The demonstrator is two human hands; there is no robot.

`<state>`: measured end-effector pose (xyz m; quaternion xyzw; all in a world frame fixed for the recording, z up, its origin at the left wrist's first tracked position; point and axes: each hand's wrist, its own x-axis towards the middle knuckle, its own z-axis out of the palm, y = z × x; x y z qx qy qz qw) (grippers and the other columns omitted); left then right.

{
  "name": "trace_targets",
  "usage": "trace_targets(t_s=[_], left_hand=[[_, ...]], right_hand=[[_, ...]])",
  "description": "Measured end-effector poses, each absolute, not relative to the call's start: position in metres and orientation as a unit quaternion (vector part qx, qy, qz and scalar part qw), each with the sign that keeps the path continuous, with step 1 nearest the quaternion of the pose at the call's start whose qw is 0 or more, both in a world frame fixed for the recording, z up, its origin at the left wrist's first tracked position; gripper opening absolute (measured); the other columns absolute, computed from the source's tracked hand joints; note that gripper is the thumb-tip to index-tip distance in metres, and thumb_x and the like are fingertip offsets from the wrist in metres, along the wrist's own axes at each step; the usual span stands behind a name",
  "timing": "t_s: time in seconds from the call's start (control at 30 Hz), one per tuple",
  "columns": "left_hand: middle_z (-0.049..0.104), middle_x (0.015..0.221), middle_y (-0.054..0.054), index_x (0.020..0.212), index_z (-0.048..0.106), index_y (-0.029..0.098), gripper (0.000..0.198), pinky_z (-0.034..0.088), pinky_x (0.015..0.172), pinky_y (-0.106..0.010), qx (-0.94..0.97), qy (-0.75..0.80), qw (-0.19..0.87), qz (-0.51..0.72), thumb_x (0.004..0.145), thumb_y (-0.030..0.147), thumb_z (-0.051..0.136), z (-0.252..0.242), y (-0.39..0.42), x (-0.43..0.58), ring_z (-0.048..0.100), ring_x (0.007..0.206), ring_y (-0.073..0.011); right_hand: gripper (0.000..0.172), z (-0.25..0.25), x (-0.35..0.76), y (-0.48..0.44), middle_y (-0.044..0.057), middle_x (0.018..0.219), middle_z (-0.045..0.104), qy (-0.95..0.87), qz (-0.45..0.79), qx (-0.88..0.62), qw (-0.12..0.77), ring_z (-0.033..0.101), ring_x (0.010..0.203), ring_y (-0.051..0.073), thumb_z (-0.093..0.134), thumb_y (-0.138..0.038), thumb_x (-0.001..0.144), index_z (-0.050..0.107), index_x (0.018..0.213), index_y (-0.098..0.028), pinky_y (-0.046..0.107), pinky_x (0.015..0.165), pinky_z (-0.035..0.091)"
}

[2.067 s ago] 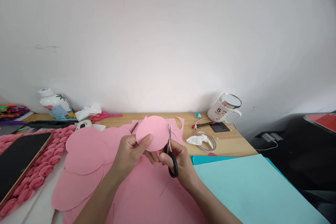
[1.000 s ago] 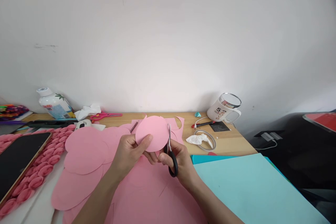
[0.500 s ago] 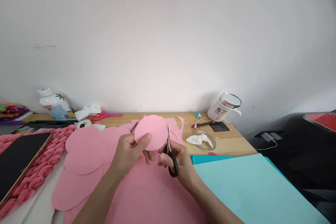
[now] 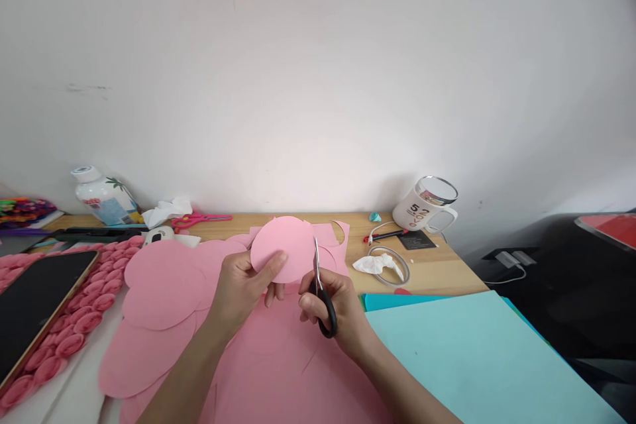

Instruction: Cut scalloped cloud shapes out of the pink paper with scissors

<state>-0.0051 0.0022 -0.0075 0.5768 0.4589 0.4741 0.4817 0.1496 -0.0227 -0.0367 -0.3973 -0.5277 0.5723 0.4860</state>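
My left hand (image 4: 243, 288) pinches a round pink paper disc (image 4: 283, 245) by its lower edge and holds it upright over the desk. My right hand (image 4: 334, 311) grips black-handled scissors (image 4: 320, 288), fingers through the loops, the blades pointing up along the disc's right edge. Beneath both hands lie large pink paper sheets (image 4: 278, 358) and several cut pink circles (image 4: 159, 285).
A light blue sheet (image 4: 477, 358) covers the desk's right. A white mug (image 4: 424, 209), a ring with crumpled tissue (image 4: 385, 265), pink scissors (image 4: 201, 218), a bottle (image 4: 102, 197), a dark tablet (image 4: 34, 301) on pink rosettes and a black bag (image 4: 571, 285) surround the work.
The pink disc has shifted slightly left and turned in my left hand. The scissors' blades have moved in against its right edge.
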Motion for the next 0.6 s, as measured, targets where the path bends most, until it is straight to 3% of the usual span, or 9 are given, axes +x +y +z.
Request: trace_targets(t_s=[0.3, 0.6], left_hand=[[0.046, 0.032, 0.004, 0.040, 0.047, 0.017, 0.036, 0.032, 0.035, -0.021, 0.559, 0.518, 0.470, 0.445, 0.066, 0.032, 0.067, -0.0054, 0.0004, -0.0052, 0.038, 0.033, -0.0073], [0.048, 0.034, 0.003, 0.039, 0.048, 0.016, 0.037, 0.033, 0.036, -0.020, 0.568, 0.510, 0.473, 0.440, 0.069, 0.030, 0.064, -0.0024, 0.0002, -0.0053, 0.040, 0.034, -0.0071]], right_hand=[[0.033, -0.0383, 0.1524, -0.0200, -0.005, 0.055, 0.045, -0.534, 0.568, -0.380, 0.497, 0.034, 0.049, 0.009, 0.075, -0.042, 0.061, 0.052, 0.068, -0.018, 0.022, 0.045, 0.027], [0.034, -0.0391, 0.1518, -0.0196, -0.005, 0.057, 0.042, -0.529, 0.580, -0.364, 0.501, 0.032, 0.051, 0.008, 0.076, -0.039, 0.062, 0.050, 0.067, -0.017, 0.022, 0.047, 0.027]])
